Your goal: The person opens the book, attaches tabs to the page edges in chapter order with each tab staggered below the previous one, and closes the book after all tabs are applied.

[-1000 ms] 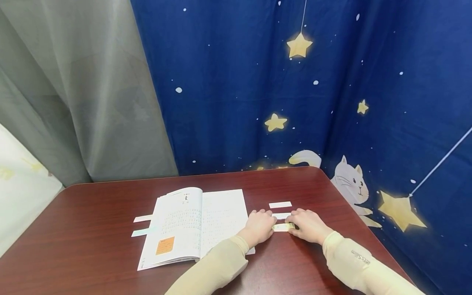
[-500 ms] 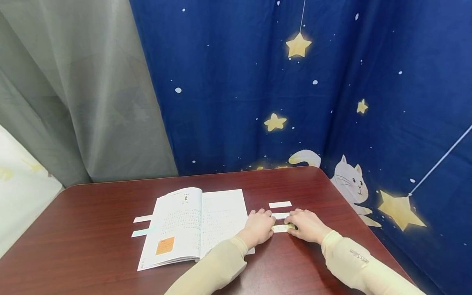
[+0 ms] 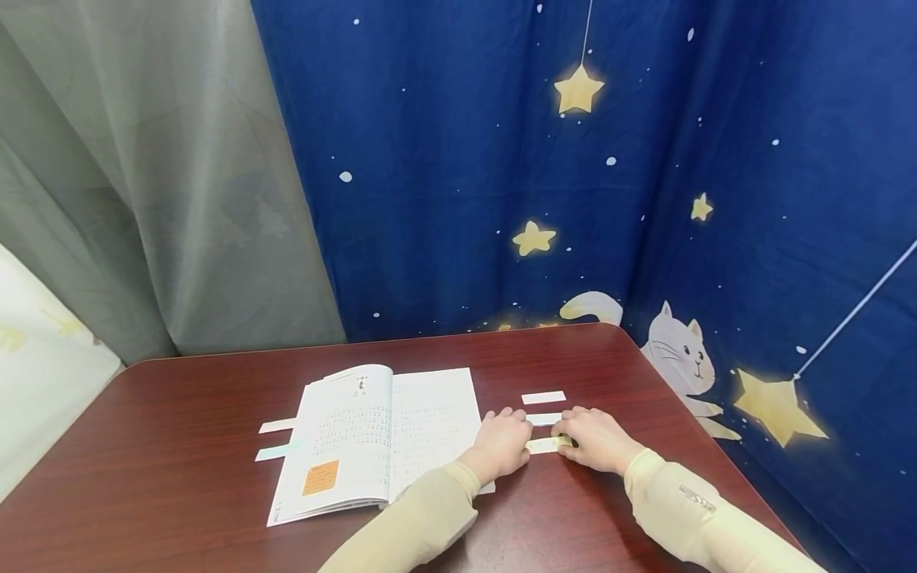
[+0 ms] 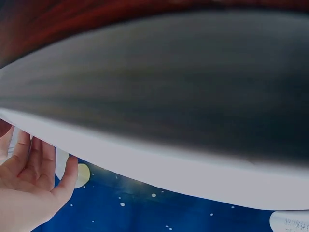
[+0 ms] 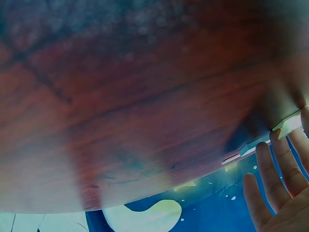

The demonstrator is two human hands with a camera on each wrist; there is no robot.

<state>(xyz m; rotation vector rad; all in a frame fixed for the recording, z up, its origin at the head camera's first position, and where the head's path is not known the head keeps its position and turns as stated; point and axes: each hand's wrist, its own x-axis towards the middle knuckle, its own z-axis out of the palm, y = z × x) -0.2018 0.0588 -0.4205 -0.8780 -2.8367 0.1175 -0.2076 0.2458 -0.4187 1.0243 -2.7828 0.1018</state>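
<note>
Left hand (image 3: 504,441): lies palm down on the table, fingers fairly straight, fingertips at the left end of the pale yellow paper strip (image 3: 542,446); it clasps nothing.
Right hand (image 3: 596,436): palm down, fingers loosely extended onto the strip's right end; whether it pinches the strip cannot be told from the head view.
Strip position: flat on the dark red wooden table (image 3: 179,446), between the two hands, just right of the open white book (image 3: 376,438).
Change: against the earlier views, hands and strip sit a shade lower in the picture; otherwise the pose is unchanged.
Neighbouring strips: two white paper strips (image 3: 543,397) lie just beyond the hands, the nearer one partly hidden by the fingers.
Book surroundings: an orange sticky note (image 3: 319,477) on the left page; two more pale strips (image 3: 275,451) protrude at its left edge.
Backdrop: blue star-printed curtain (image 3: 501,159).
</note>
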